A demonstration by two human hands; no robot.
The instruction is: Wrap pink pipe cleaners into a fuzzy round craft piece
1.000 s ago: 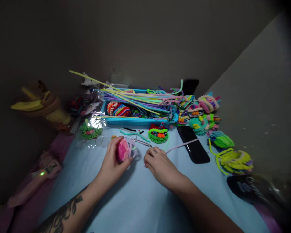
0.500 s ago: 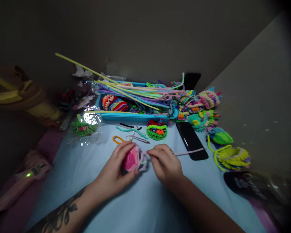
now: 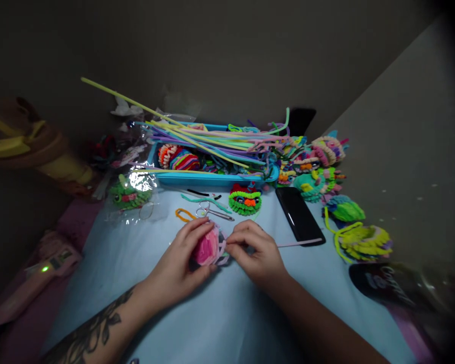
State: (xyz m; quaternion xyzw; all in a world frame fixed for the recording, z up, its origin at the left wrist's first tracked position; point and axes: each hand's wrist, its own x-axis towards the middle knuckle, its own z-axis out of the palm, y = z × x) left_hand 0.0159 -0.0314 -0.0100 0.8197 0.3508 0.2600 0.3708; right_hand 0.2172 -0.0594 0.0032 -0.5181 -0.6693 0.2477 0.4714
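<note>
My left hand (image 3: 187, 255) is wrapped round a pink pipe-cleaner piece (image 3: 208, 247), rounded, with pale lilac loops on its right side. My right hand (image 3: 256, 250) pinches a pale lilac pipe cleaner (image 3: 298, 243) close against those loops. The stem's long end runs out to the right, over the black phone (image 3: 300, 215). Whether its pinched tip passes through a loop is hidden by my fingertips. Just beyond my hands lie small scissors (image 3: 216, 213), an orange loop (image 3: 182, 216) and a green pipe-cleaner figure (image 3: 245, 200).
A blue tray (image 3: 212, 179) at the back carries several long pipe cleaners. Colourful finished figures (image 3: 328, 150) are heaped at right, near a yellow piece (image 3: 366, 241). A bagged green figure (image 3: 131, 194) lies at left. A pink device (image 3: 56, 260) is at the left edge; a bottle (image 3: 387, 285) is at right.
My right hand has moved up and toward the pink piece, bringing the lilac pipe cleaner's tip to its loops. My left hand has shifted right with the piece. The view has tilted slightly.
</note>
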